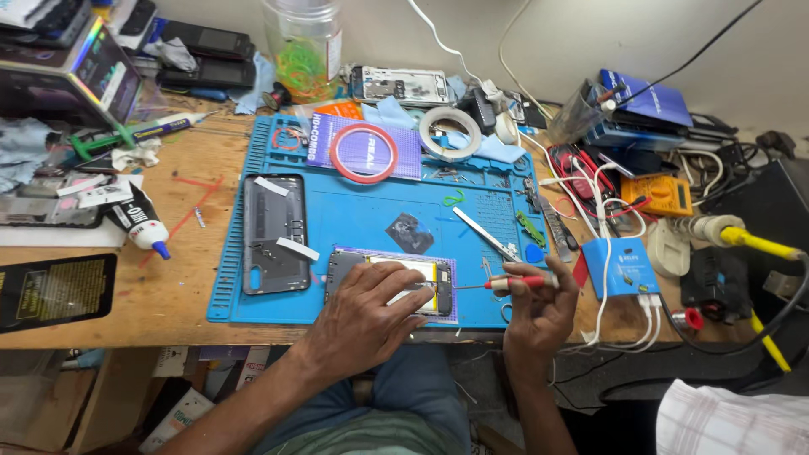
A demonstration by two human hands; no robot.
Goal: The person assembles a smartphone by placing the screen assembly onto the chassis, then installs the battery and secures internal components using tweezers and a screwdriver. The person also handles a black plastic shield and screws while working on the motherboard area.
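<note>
Pressing my left hand [362,316] flat on the opened phone [392,282], my right hand [539,307] grips the screwdriver [506,284], tip pointing leftward at it.

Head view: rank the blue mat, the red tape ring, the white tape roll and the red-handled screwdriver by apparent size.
1. blue mat
2. red tape ring
3. white tape roll, only slightly smaller than the ring
4. red-handled screwdriver, held in the right hand

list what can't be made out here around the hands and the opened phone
- Head view: the left hand covers most of the opened phone, so its lower half is hidden.
- The screwdriver tip and the screw it meets are too small to tell.
- The right hand wraps the red handle, hiding its end.
- Parts lying in the back cover are too small to tell.
</note>
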